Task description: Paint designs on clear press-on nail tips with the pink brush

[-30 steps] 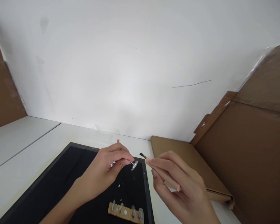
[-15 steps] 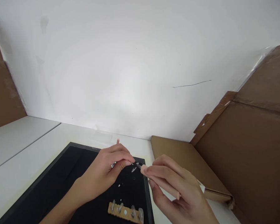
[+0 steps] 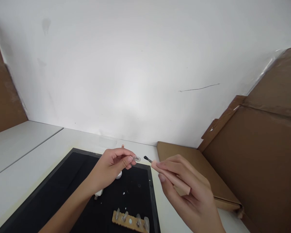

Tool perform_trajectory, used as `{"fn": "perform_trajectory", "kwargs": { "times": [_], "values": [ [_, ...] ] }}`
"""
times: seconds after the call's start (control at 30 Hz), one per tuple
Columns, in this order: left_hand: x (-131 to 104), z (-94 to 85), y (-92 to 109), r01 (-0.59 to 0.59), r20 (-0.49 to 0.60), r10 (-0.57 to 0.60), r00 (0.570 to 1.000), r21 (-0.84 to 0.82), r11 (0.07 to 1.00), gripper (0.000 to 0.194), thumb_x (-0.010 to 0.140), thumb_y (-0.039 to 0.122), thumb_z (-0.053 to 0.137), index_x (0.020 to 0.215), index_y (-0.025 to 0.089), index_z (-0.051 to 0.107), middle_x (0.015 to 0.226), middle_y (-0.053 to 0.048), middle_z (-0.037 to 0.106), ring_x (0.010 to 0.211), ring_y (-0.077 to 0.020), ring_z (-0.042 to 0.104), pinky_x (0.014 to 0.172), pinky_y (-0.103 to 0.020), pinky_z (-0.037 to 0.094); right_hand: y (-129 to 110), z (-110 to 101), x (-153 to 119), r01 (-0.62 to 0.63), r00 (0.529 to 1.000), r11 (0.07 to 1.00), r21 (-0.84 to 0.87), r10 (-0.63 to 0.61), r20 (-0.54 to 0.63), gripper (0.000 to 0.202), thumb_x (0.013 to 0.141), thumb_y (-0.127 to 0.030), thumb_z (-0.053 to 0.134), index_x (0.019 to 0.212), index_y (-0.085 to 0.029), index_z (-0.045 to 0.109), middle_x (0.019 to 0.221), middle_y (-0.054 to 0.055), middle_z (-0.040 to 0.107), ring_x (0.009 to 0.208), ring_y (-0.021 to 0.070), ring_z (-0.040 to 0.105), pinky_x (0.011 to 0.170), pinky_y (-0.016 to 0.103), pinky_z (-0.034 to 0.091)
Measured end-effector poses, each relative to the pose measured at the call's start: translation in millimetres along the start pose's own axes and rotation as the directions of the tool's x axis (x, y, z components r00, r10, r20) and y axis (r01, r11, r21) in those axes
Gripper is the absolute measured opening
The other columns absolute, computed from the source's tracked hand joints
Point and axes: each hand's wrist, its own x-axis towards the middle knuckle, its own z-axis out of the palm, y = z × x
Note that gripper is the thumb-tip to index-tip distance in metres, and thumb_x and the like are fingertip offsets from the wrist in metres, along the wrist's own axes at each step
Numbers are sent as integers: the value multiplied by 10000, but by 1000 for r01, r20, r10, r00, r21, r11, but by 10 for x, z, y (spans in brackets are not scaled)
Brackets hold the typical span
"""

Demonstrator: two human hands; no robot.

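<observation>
Parting from the clear piece: the brush (image 3: 171,177) is no longer meeting the clear oval piece (image 3: 136,158), as it seemed to be doing half a second ago; its dark bristles are now standing just beside it.
Clear oval piece: now sitting higher and turned at the left fingertips, over the far edge of the black mat (image 3: 75,181).
Brushwork: apparently pausing, since bristles and piece are standing apart.
Left hand (image 3: 113,165): fingers are clamping on one end of the piece.
Right hand (image 3: 190,187): fingers are clamping on the brush handle.
Brown strip (image 3: 135,223): lying at the mat's near right, holding four clear tips (image 3: 138,220) upright, with a pale spot (image 3: 130,221) showing in the middle.
Round white item (image 3: 119,175): now showing below the left hand; whether it is holding anything cannot be told.
White block (image 3: 99,194): now peeking out beside the left forearm, partly hidden.
Flat cardboard box (image 3: 184,155): resting closed on the tabletop (image 3: 87,136), its contents not showing.
White scraps (image 3: 123,193): lying loose on the mat.
</observation>
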Motion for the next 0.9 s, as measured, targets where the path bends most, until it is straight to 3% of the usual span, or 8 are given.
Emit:
{"fn": "perform_trajectory", "kwargs": {
  "times": [0.23, 0.47, 0.9],
  "values": [
    [-4, 17, 62, 76, 21, -74, 997, -85, 994, 222, 830, 355, 635, 850, 150, 717, 700, -29, 692, 602, -121, 557, 618, -254, 452, -55, 39, 15, -12, 999, 995, 97, 15, -30, 251, 842, -53, 536, 1020, -206, 625, 756, 18, 633, 641, 138, 600, 537, 242, 485],
    [-11, 61, 115, 83, 33, -80, 996, -84, 993, 255, 818, 384, 643, 784, 140, 710, 660, -30, 677, 581, -122, 550, 578, -242, 434, -37, 79, 12, -3, 1000, 996, 87, 2, 13, 248, 870, -70, 531, 1063, -205, 609, 817, 32, 622, 702, 131, 603, 569, 230, 497],
    [-14, 71, 168, 78, -31, -81, 996, -95, 992, 218, 804, 362, 659, 780, 153, 718, 650, -27, 692, 561, -119, 552, 570, -239, 448, -56, 34, 0, 28, 998, 999, 25, -29, 59, 257, 871, -43, 503, 1067, -195, 571, 784, 26, 590, 642, 121, 588, 515, 231, 459]
  ]
}}
